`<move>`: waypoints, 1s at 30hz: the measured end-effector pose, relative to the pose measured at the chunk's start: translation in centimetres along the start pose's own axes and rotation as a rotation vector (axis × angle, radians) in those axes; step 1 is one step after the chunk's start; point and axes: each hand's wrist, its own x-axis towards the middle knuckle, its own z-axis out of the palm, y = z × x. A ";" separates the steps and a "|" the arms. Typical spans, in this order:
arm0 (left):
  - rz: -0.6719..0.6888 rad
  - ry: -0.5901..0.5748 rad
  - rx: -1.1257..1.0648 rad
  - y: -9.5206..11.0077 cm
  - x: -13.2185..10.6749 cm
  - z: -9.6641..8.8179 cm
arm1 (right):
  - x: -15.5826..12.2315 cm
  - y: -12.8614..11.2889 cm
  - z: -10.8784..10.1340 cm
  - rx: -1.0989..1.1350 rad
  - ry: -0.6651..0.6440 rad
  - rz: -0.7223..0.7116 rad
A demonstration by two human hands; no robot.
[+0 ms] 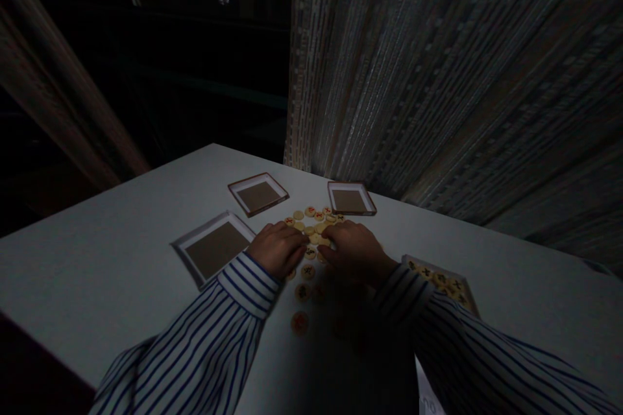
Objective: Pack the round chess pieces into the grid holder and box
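While a shallow box [218, 251] lies leftmost on the white table [97, 233], the person's left hand [276, 248] curves beside the round discs [308, 271], whether gripping any one cannot tell; these lie clustered and scattered between both hands; the right hand [355, 249] arches over them, thumb parted from fingers, its hold likewise unclear; a disc-filled box [471, 300] sits rightmost.

White tabletop [121, 227] looking smooth, matt; round pale-yellow discs [307, 271], smooth, wood or plastic; brown-rimmed square tray [259, 195], cardboard-like; blue-striped white sleeves [195, 350], cloth; grey patterned curtain [389, 78], rough fabric!
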 end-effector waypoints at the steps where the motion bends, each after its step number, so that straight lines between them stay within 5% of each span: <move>1: 0.001 0.000 0.001 0.0 0.0 0.0 | 0.0 0.0 0.0 -0.001 -0.004 0.001; 17: 0.001 0.065 -0.012 0.1 0.0 0.1 | -0.5 0.4 -0.4 0.249 0.089 0.074; 30: 0.006 0.128 -0.026 0.2 0.0 0.3 | 0.1 0.8 0.2 1.143 0.028 0.218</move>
